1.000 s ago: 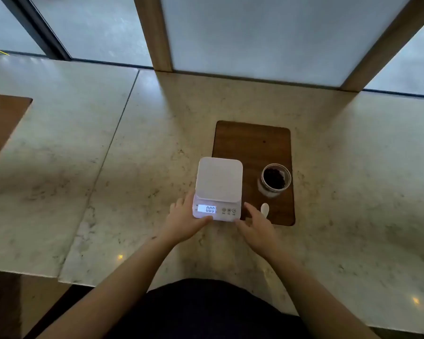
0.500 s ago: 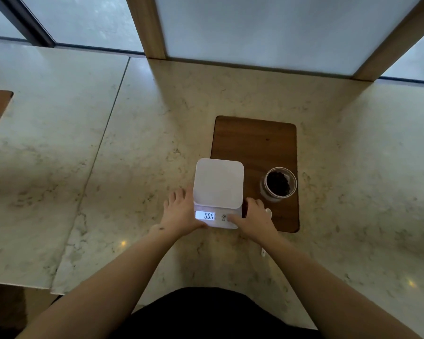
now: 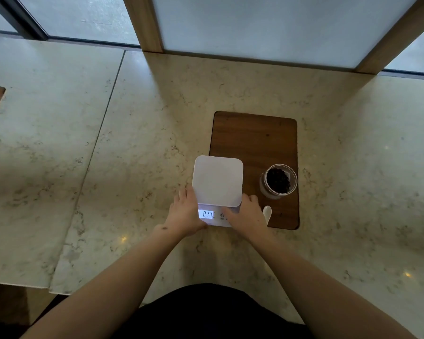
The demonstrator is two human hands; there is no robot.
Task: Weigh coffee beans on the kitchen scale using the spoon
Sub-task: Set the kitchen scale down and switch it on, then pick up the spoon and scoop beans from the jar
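A pale marbled stone counter runs under frosted window panels, and a dark rectangular wooden board is set into it. The small white square-topped digital kitchen scale sits half on the counter, half over the board's left edge, its lit display showing digits too small to read surely. The left hand is wrapped around the scale's left front corner, fingers along its side; the right hand presses against the right front corner, thumb over the button strip. So both hands are grasping the scale body, nothing else.

The clear round glass jar of dark coffee beans stands open on the board, just right of the scale and not touching it. The white plastic spoon lies just beside the right hand, its bowl end peeking out.

Handling looks easy: the scale seems a light, rigid plastic box, likely to slide on polished stone, best held low by the sides, off the weighing plate. The spoon looks featherlight; take it by the handle. The glass jar is breakable and wants a steady hand.
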